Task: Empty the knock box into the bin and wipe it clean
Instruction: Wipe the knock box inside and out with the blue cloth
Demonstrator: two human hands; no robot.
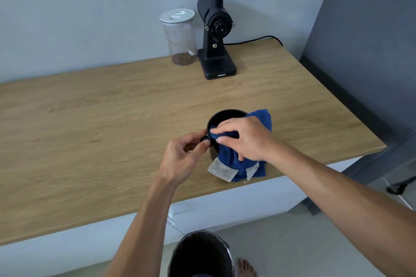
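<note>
The black round knock box stands on the wooden counter near its front edge. My left hand pinches the end of the box's bar at the left rim. A blue cloth with white tags drapes over the box's near and right side, and my right hand presses it down at the rim, fingertips pushing cloth into the opening. The inside of the box is dark and mostly hidden. A black bin with a liner stands on the floor below the counter edge.
At the back of the counter stand a black coffee grinder with a clear hopper and a clear jar with a white lid. The grinder's cord runs right. A dark wall panel borders the right. A bare foot is beside the bin.
</note>
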